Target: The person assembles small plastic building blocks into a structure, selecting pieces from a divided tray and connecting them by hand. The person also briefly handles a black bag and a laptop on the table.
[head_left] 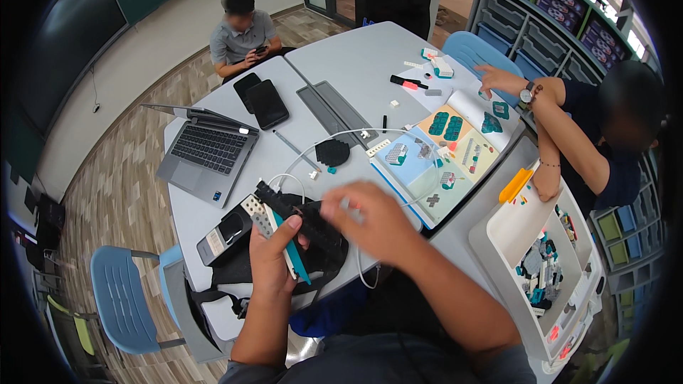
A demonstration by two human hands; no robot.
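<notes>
A pale grey, many-sided tabletop [324,64] fills the middle of the frame. At its lower right stands a white plastic sorting tray [494,242], its compartments holding loose teal, white, grey and black bricks; a person in a dark short-sleeved top [580,124] leans in at the right edge. An open silver laptop [213,148] sits left of centre, and an open, colourful picture booklet [445,153] lies right of centre. In the lower centre, the right hand [373,217] is bent with curled fingers close beside the model, blurred, so I cannot tell whether it grips anything. Left of it, the left hand [272,256] holds a long, tilted brick model in black, white, grey and teal [284,204], thumb pressed along it. Above the model lies a round black studded piece [332,152].
</notes>
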